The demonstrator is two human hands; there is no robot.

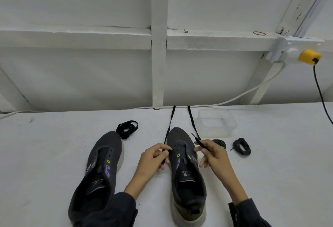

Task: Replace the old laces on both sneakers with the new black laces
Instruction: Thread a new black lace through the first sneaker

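Two dark grey sneakers stand toes away from me on the white table. The left sneaker [100, 169] has bare eyelets. A flat black lace [170, 120] runs from the toe end of the right sneaker [187, 176] in two strands toward the table's back edge. My left hand [153, 156] pinches one lace end at the shoe's left eyelets. My right hand [210, 152] pinches the other end [196, 139], its tip pointing up and away. A bundled flat black lace [127, 128] lies beyond the left sneaker. Two coiled round dark laces [241, 146] lie right of my right hand.
A clear plastic container [216, 122] sits behind the right sneaker near the back edge. A white cable [234, 98] runs along the wall. A yellow plug [309, 57] with a black cord hangs at the right. White wall framing stands close behind the table.
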